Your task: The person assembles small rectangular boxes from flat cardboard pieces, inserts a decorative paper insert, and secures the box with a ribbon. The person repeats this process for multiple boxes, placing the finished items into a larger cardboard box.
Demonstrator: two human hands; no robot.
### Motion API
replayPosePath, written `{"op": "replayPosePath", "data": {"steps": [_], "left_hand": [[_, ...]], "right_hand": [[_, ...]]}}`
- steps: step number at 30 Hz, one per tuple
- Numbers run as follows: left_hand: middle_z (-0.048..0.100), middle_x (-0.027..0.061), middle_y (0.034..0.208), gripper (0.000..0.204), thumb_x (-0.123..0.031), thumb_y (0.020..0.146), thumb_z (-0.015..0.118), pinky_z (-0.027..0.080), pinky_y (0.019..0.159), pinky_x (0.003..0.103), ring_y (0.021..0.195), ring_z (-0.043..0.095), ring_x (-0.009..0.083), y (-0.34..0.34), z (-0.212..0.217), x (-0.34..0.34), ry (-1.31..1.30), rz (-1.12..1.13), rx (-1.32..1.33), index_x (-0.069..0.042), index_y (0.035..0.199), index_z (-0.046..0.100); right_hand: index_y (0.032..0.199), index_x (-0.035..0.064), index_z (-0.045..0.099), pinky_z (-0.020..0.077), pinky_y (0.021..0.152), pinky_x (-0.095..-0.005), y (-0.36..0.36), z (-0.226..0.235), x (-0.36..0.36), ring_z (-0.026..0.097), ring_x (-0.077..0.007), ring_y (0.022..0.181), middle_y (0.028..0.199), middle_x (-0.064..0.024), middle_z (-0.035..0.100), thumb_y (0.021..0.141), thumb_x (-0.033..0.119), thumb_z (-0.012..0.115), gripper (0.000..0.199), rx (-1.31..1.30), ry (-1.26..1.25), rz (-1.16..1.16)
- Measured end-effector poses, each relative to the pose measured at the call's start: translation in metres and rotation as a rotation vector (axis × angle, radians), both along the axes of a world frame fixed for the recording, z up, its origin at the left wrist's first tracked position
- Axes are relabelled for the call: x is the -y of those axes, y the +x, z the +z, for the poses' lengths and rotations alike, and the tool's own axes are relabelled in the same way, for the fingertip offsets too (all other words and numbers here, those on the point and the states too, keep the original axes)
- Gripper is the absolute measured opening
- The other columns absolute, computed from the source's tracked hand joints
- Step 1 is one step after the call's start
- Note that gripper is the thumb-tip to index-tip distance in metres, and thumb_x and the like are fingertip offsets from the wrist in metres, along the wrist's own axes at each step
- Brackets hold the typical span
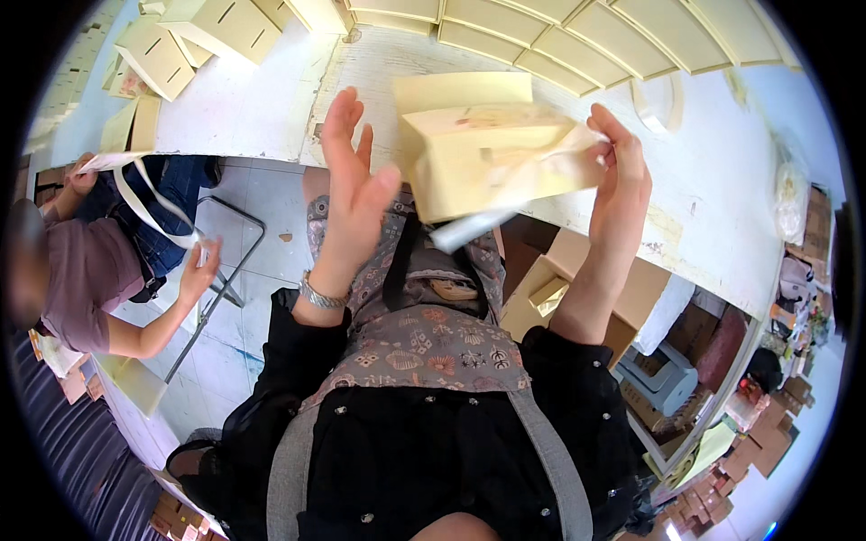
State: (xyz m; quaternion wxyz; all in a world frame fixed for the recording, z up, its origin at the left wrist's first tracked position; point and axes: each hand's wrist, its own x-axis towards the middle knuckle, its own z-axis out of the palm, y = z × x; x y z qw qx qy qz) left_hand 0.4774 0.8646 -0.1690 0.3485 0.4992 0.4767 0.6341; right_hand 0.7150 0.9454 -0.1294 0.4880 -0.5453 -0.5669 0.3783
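Observation:
A pale yellow paper box or bag (pixel 460 171) with its top flap up is tilted at the table's near edge, smeared by motion. Across its front runs a whitish ribbon (pixel 532 162), also blurred. My right hand (pixel 621 167) is at the box's right side, thumb and fingers pinched on the ribbon's end. To the left of the box my left hand (pixel 356 171) is raised with its fingers apart and nothing in it. A white strip (pixel 474 228) hangs below the box's lower edge.
Rows of yellow boxes (pixel 586 45) line the table's back. More slotted boxes (pixel 158 59) stand at the far left. A seated co-worker (pixel 99 279) handles a white ribbon (pixel 153 207) on the left. Under the table are an open carton (pixel 577 261) and a grey-blue machine (pixel 663 374).

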Motion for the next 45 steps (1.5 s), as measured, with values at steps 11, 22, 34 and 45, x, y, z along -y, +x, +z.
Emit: {"op": "replayPosePath", "data": {"steps": [11,22,34,45], "left_hand": [[0.057,0.0177,0.124,0.073,-0.057,0.098,0.028,0.045,0.096,0.033,0.113,0.056,0.0209,-0.004,-0.022,-0.002,-0.146,-0.237,0.608,0.007,0.126,0.048],[0.021,0.0186,0.154,0.026,-0.020,0.078,0.070,0.030,0.109,0.042,0.138,0.029,0.0377,-0.017,0.009,-0.026,-0.043,-0.348,-0.570,-0.014,0.103,0.070],[0.023,0.0179,0.151,0.085,-0.019,0.081,0.071,0.021,0.114,0.039,0.140,0.024,0.0291,0.020,-0.004,0.011,-0.070,-0.410,-0.398,-0.001,0.147,0.020],[0.032,0.0107,0.148,0.074,-0.023,0.067,0.080,0.028,0.103,0.059,0.134,0.032,0.0373,-0.259,0.052,0.032,-0.237,0.967,-1.712,-0.015,0.133,0.047]], "right_hand": [[0.117,-0.0039,0.055,0.0492,0.083,-0.0293,-0.010,-0.011,0.042,0.060,-0.0165,0.097,0.110,-0.0143,0.063,0.082,-0.002,0.065,0.036,-0.509,-0.068,0.206],[0.097,0.0072,0.062,0.0280,0.108,-0.0438,0.002,-0.073,0.034,0.032,-0.0295,0.134,0.137,-0.0150,0.042,0.075,-0.009,0.065,0.028,-0.664,0.373,0.280],[0.140,0.0011,0.036,0.0476,0.089,-0.0317,0.036,-0.036,0.009,0.053,-0.0190,0.113,0.128,-0.0144,0.052,0.080,0.011,0.070,0.070,-0.024,-0.452,0.275],[0.120,-0.0014,0.061,0.0380,0.100,-0.0343,0.186,0.032,0.074,0.055,-0.0213,0.114,0.124,-0.0135,0.060,0.072,0.021,0.080,0.056,0.447,-0.634,0.562]]}}
